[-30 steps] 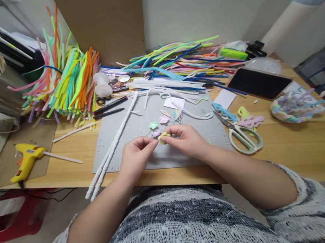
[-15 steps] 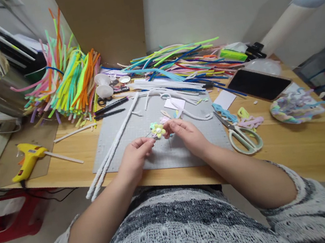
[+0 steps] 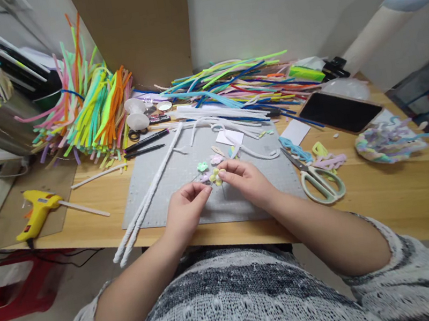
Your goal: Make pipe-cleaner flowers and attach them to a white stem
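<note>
A small yellow flower (image 3: 217,176) is pinched between the thumb and fingers of my right hand (image 3: 248,179), over the grey cutting mat (image 3: 272,189). My left hand (image 3: 187,205) is closed just left of the flower, fingertips pressed together; what lies between them is too small to make out. A thin dark wire shows below the flower. Beyond my hands lie a mint green flower (image 3: 202,166), a pink flower (image 3: 216,158) and a lilac flower (image 3: 205,176), partly behind my left fingertips.
White braided stems (image 3: 150,192) lie left on the mat. A yellow glue gun (image 3: 37,213) rests farther left. Scissors (image 3: 321,181) and a phone (image 3: 341,110) lie right. Bundled pipe cleaners (image 3: 96,108) and a loose pile (image 3: 235,84) stand behind.
The yellow flower has shifted slightly right and down and tilted, now in my right fingers. My left fingertips have come away from its left side, and the mint flower shows fully.
</note>
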Available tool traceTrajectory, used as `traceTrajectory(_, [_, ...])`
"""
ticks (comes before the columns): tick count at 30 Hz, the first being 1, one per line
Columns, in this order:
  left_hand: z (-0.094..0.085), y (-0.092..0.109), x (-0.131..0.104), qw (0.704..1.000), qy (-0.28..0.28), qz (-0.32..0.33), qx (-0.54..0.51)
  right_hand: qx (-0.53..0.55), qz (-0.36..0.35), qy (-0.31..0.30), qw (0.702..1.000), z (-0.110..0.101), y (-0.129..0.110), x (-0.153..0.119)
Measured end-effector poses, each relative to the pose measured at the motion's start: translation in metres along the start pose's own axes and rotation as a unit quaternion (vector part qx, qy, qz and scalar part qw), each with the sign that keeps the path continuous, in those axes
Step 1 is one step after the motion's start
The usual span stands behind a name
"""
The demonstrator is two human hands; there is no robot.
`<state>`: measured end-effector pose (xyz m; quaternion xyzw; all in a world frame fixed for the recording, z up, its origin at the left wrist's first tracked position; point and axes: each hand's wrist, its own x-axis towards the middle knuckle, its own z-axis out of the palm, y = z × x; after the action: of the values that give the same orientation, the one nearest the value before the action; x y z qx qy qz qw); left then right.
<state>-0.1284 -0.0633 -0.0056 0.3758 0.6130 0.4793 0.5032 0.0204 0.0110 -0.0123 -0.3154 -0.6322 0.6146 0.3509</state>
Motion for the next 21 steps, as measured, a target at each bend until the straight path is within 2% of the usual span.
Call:
traceTrajectory(5, [-0.0015,-0.0010,0.0002,1.000,0.002,0.001,0.013,-0.022,0.004,-0.013,1.000,0.0002,0.0032,0.0005])
traceTrajectory(12, [-0.0046,-0.0028,0.0022,1.000,0.003,0.011,0.018,0.058,0.052,-0.061,0.995,-0.0017,-0.0021,0.0012])
traceTrajectory(15, [-0.0056,-0.0038,0.0031,0.999,-0.002,0.027,0.041,0.069,0.062,-0.054,0.994,-0.0004,-0.0027,0.0011])
traceTrajectory(18, [-0.0067,-0.0041,0.0038,0.989,0.010,0.088,0.118,0.072,0.065,-0.021,0.995,0.0016,-0.0018,0.0009])
traceTrajectory(21, [-0.0071,-0.0030,0.0046,0.956,0.050,0.195,0.213,0.080,0.063,-0.002,0.995,0.0033,-0.0008,0.0009])
